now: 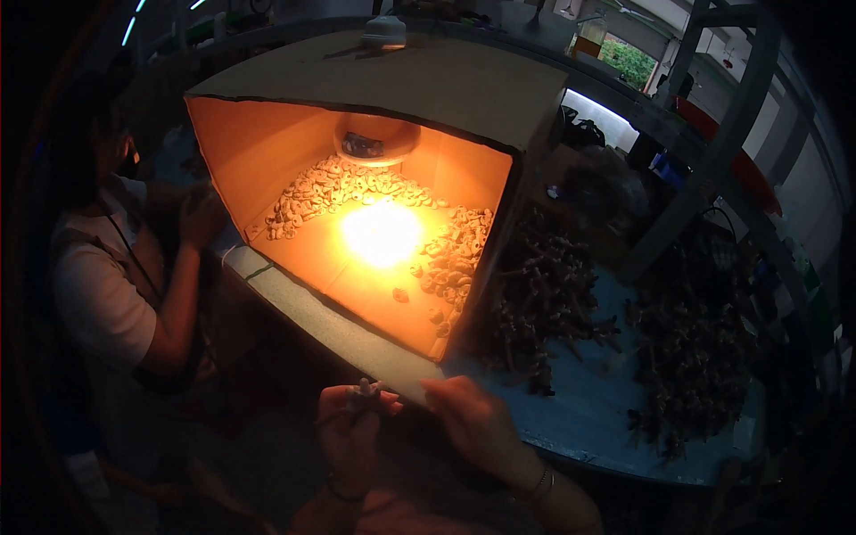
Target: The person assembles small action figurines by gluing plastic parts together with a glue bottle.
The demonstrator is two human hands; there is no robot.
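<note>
One open-fronted box (294,76), glowing orange within. One left hand (346,437), hovering below the box's lower front edge, pinching one small knobbly piece (364,390) between thumb and fingers, holding it outside the box, finer detail drowning in dimness. One right hand (471,423), hanging just beside the left, near the box's lower right front corner, loosely bending its fingers; whether gripping anything, impossible to tell. One bracelet (540,481), circling the right wrist. One bright light (382,234), glaring inside the box. One rounded fixture (379,141), hanging toward the box's back. Pale bits (325,185), heaping along the box's inner back and right side, a few lying loose on its floor. One white fitting (383,33), sitting atop the box. Two dark heaps (695,357) of spiky pieces, spreading right of the box across a bluish tabletop (615,392). One co-worker (107,285) in light clothing, working left of the box.
</note>
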